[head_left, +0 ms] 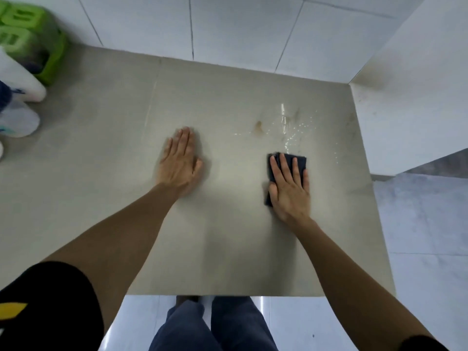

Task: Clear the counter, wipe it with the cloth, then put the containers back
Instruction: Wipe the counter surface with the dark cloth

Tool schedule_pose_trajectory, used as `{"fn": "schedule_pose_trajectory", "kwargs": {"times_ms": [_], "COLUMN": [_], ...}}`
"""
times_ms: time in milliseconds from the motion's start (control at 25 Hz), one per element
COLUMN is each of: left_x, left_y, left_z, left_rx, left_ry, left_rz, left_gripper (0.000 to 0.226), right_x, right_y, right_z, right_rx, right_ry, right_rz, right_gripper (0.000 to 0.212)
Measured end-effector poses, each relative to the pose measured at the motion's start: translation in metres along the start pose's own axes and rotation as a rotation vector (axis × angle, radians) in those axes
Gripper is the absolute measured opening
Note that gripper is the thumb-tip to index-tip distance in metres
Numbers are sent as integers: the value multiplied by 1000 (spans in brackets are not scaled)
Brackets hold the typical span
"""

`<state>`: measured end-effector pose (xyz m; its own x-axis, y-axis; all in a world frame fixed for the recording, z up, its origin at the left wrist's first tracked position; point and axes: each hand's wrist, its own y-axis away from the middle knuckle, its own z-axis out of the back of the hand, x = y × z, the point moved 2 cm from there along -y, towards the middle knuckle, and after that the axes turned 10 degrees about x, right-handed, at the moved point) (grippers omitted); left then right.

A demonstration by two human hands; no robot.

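While the counter (101,211) lies bare around the hands:
Right hand (291,188): flat, fingers spread, pressing the dark cloth (298,160); cloth lies under palm, near wet streaks (288,127)
Left hand (181,160): flat, empty
Containers (22,79): far left

- The counter (101,153) is looking smooth and stony, shining where it is wet.
- The cloth (298,162) is looking dark, soft and matt.
- The wall tiles (240,29) are looking glossy.

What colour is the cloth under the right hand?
The cloth is dark navy, almost black, seen in the head view.
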<state>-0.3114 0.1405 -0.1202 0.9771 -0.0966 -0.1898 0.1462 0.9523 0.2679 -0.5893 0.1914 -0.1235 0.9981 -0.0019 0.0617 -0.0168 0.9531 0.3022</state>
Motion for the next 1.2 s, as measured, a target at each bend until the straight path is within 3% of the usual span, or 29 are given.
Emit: {"fn": "schedule_pose_trajectory", "kwargs": {"times_ms": [240, 440, 680, 800, 880, 1000, 1120, 1200], "left_x": [4, 5, 5, 6, 6, 4, 5, 6], "left_y": [-7, -9, -10, -9, -9, -8, -9, -9], "left_z": [-7, -5, -7, -7, -6, -6, -6, -6], "left_rx": [-68, -89, -106, -89, -88, -82, -82, -79], "left_ry": [31, 38, 30, 25, 30, 34, 35, 34], "left_rz": [35, 71, 69, 66, 70, 76, 75, 74], "left_gripper": [75, 76, 77, 76, 76, 76, 75, 74], "right_x": [-27, 16, 111, 85, 35, -32, -22, 22], "right_y": [-119, -195, -149, -92, -70, -74, -122, -153], "right_z": [40, 63, 46, 30, 26, 34, 47, 54], "right_rx": [-9, 31, 52, 63, 46, 40, 32, 38], "right_ry": [-21, -89, -25, 42, 77, 98, -1, -55], "right_rz": [15, 48, 324, 459, 421, 197, 26, 29], "right_gripper": [60, 57, 61, 65, 66, 66, 61, 61]}}
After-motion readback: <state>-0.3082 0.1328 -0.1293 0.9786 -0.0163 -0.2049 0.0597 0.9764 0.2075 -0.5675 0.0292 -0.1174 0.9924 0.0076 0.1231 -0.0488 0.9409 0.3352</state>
